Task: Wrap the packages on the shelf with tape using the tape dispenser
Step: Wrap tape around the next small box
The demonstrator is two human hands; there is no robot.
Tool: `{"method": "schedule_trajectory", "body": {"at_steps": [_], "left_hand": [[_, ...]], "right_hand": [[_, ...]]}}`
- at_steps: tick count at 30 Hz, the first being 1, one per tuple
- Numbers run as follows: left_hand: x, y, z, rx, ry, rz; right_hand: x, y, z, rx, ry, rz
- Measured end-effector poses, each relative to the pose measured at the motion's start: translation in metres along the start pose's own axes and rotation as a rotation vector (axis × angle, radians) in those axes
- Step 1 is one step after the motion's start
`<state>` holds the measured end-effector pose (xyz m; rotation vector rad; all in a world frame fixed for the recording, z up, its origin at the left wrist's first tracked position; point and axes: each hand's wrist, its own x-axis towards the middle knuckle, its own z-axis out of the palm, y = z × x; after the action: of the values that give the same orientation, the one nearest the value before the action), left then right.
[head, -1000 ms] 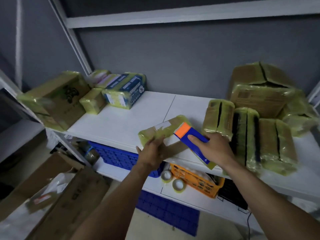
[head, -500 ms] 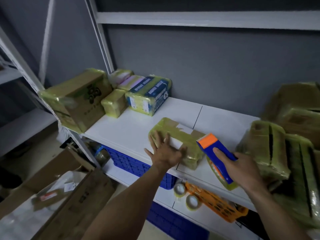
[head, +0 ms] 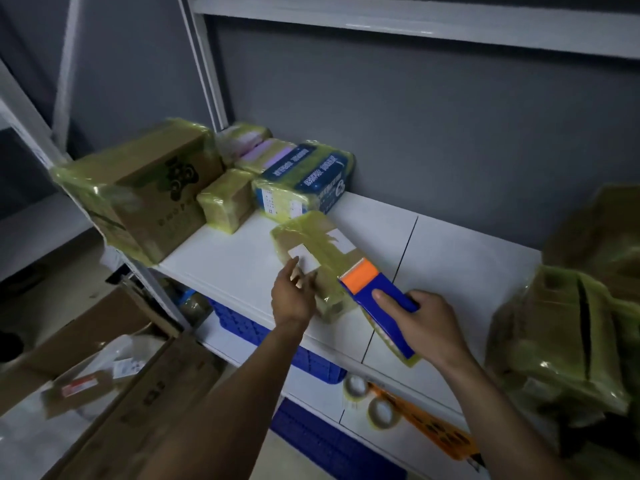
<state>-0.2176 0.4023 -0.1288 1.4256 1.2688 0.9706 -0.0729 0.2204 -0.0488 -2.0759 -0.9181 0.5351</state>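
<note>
Tape-wrapped package point(head: 317, 249) lies flat at frame centre on the white shelf point(head: 460, 271). Left hand point(head: 291, 299): fingers point(head: 298, 278) loosely spread, tips on the package's near edge by a white label. Right hand point(head: 427, 325): fingers curled round the blue-orange tape dispenser point(head: 372, 294), its orange end at the package's right edge. More wrapped packages point(head: 145, 188) at upper left.

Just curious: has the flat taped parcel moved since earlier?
Yes: the flat parcel slid left, off the shelf seam, toward the blue-labelled pack.

The scene was dim and bluish; glare marked the taped box point(head: 138, 188); wide-angle bending and blur affected the edges.
</note>
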Motion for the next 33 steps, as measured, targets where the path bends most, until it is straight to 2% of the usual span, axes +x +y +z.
{"method": "schedule_trajectory", "body": {"at_steps": [6, 13, 16, 17, 21, 27, 33], "left_hand": [[0.028, 0.003, -0.016, -0.057, -0.047, 0.072], [0.034, -0.005, -0.05, -0.109, 0.046, -0.026], [0.021, 0.007, -0.062, -0.087, 0.038, 0.034], [0.017, 0.014, -0.066, -0.104, -0.019, 0.054], [0.003, 0.029, -0.087, -0.132, -0.412, 0.005], [-0.004, 0.037, -0.101, -0.252, -0.548, -0.145], [-0.016, 0.033, -0.108, -0.173, -0.639, -0.098]], "right_hand": [[0.034, -0.02, 0.016, -0.005, -0.12, -0.066], [0.049, -0.038, 0.034, -0.079, -0.303, -0.103], [0.045, -0.043, 0.034, -0.026, -0.368, -0.097], [0.044, -0.045, 0.034, -0.014, -0.374, -0.1], [0.038, -0.048, 0.029, 0.026, -0.414, -0.088], [0.029, -0.041, 0.03, 0.036, -0.418, -0.116], [0.016, -0.036, 0.03, 0.088, -0.453, -0.14]]}}
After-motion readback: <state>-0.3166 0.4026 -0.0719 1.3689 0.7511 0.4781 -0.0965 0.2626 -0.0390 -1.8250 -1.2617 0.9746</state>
